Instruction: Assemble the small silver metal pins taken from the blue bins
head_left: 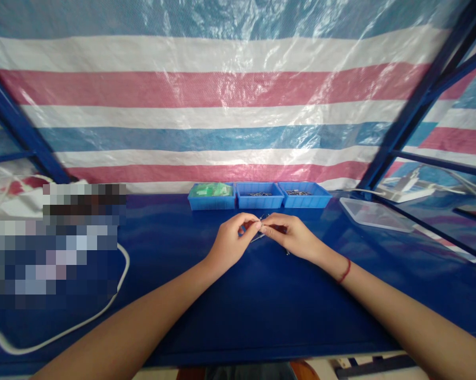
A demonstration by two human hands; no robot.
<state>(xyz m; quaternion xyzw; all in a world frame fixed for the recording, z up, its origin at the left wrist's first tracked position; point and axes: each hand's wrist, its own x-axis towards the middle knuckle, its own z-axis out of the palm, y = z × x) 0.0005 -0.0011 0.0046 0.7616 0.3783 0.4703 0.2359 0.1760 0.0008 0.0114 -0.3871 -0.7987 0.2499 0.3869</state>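
My left hand [238, 235] and my right hand [290, 235] meet over the blue table, thumbs and fingertips closed together. Whatever they pinch is too small and too covered by the fingers to name. Thin metal pieces [257, 237] show just below and between the fingertips. Another small dark metal piece [287, 252] lies under the right hand. Just beyond the hands, three blue bins stand side by side: the left bin [212, 202] holds green packets, while the middle bin [260, 201] and right bin [307, 201] hold small slender metal parts.
A clear plastic lid [374, 215] lies on the table [269, 311] at the right. White cable [121, 287] loops across the left side, near a blurred-out patch. Blue metal frame bars [406, 113] rise at both sides, before a striped plastic sheet [230, 87].
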